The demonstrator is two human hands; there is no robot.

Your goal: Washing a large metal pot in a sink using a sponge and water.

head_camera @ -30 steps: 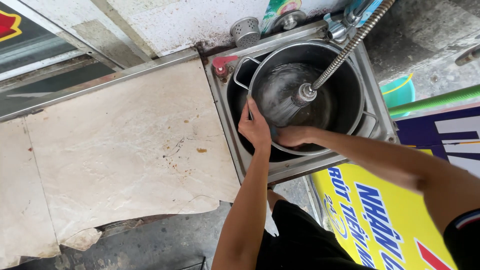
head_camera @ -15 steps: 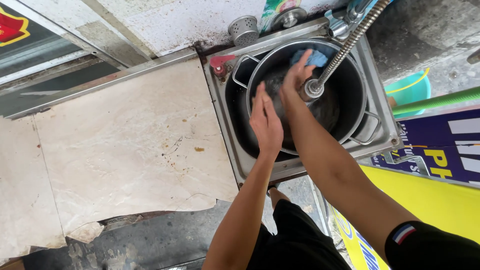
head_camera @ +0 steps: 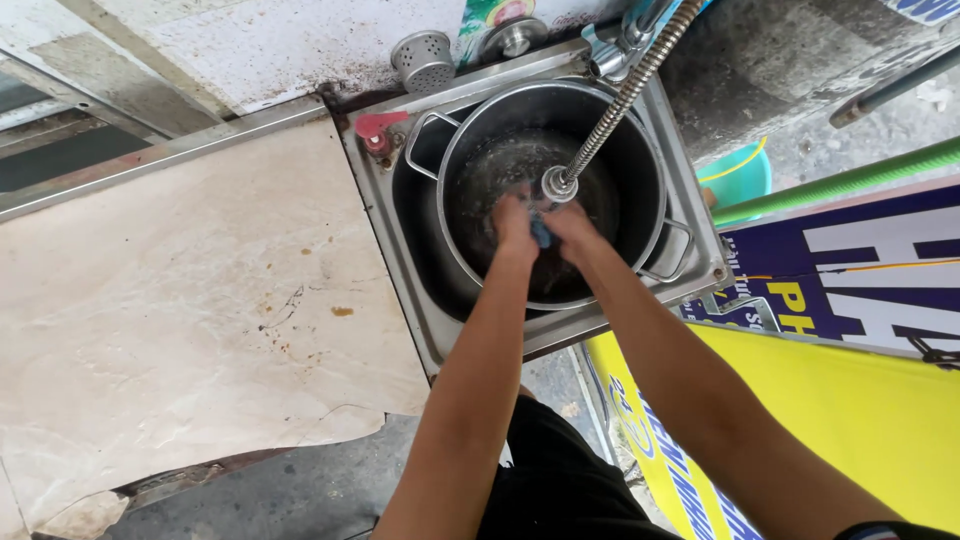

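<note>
A large steel pot (head_camera: 640, 160) with two side handles stands inside a metal sink (head_camera: 400, 270). Both my hands reach down into the pot. My left hand (head_camera: 514, 222) and my right hand (head_camera: 572, 226) are pressed together around a small blue scrubbing cloth (head_camera: 540, 232) just under the nozzle of a flexible metal faucet hose (head_camera: 620, 105). Water wets the pot's bottom. The fingers of both hands are curled on the cloth, which is mostly hidden between them.
A stained beige stone counter (head_camera: 180, 300) lies left of the sink. A red-capped bottle (head_camera: 378, 132), a perforated metal cup (head_camera: 424, 60) and a drain plug (head_camera: 512, 38) sit at the sink's back edge. A teal bucket (head_camera: 738, 172), green pole (head_camera: 850, 180) and a yellow-blue banner (head_camera: 860, 380) are to the right.
My right hand came down from the pot's far wall to its middle. Both hands now meet on the blue cloth under the hose nozzle. The view has shifted slightly.
</note>
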